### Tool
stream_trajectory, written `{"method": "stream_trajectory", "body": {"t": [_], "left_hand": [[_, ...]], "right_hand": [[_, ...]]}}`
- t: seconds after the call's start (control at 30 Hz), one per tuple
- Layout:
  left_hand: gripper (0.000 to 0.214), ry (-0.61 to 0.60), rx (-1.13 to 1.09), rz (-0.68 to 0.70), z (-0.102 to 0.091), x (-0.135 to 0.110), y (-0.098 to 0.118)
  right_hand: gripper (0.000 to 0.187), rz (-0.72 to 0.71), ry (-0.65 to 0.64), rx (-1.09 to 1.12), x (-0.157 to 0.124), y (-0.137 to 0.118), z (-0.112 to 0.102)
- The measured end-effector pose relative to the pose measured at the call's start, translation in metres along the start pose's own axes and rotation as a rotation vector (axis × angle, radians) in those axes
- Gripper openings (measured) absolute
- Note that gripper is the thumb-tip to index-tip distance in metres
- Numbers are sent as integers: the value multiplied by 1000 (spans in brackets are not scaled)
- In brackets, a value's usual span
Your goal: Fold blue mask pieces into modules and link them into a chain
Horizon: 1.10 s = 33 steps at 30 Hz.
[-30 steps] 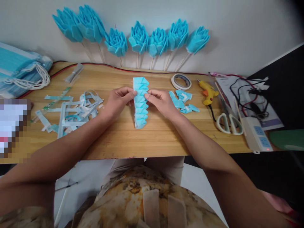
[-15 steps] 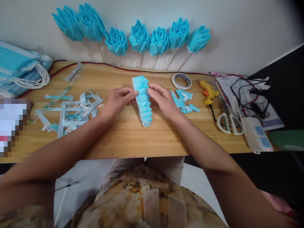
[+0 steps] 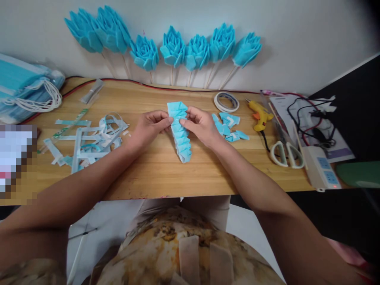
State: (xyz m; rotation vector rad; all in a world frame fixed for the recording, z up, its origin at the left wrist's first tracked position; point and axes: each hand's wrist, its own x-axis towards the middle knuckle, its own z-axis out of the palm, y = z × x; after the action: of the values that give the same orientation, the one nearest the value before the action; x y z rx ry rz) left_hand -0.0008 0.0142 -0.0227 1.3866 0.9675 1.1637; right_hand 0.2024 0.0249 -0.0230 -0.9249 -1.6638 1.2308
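A long strip of folded light-blue pieces (image 3: 181,136) stretches over the middle of the wooden table (image 3: 154,174), its near end slanting to the right. My left hand (image 3: 148,126) pinches its left edge near the far end. My right hand (image 3: 200,124) pinches the right edge at the same height. Both hands are closed on the strip, fingertips almost meeting across it.
Blue paper-like flowers on sticks (image 3: 175,49) lean against the wall. Cut strips and scraps (image 3: 86,136) lie at left, a stack of face masks (image 3: 23,91) far left. To the right are loose folded pieces (image 3: 230,126), a tape roll (image 3: 226,101), a yellow glue gun (image 3: 259,114), scissors (image 3: 286,154) and a power strip (image 3: 322,172).
The strip's near end has swung to the right, so it now lies slanted. My hands have moved toward the far end and closed in on it.
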Motion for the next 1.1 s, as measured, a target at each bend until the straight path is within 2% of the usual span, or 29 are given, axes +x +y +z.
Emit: {"method": "stream_trajectory", "body": {"t": [0.2,0.43,0.7,0.83,1.1], "left_hand": [[34,15,10,-12,0,-1,1],[50,-41,78,-4,0,-1,2],[35,-6,28,-14,1,0,3],[34,-15,14,-37,0,-1,4],[41,-82,29,-52,2,-3,5]], "right_hand": [[23,-9,14,41,-1,-11,-1],[33,-2,44,54,1,-5,0],[36,30,38,32,0,1,-1],[35,25,66,18,0,-2,-4],[46,23,52,38,-1,0,-2]]}}
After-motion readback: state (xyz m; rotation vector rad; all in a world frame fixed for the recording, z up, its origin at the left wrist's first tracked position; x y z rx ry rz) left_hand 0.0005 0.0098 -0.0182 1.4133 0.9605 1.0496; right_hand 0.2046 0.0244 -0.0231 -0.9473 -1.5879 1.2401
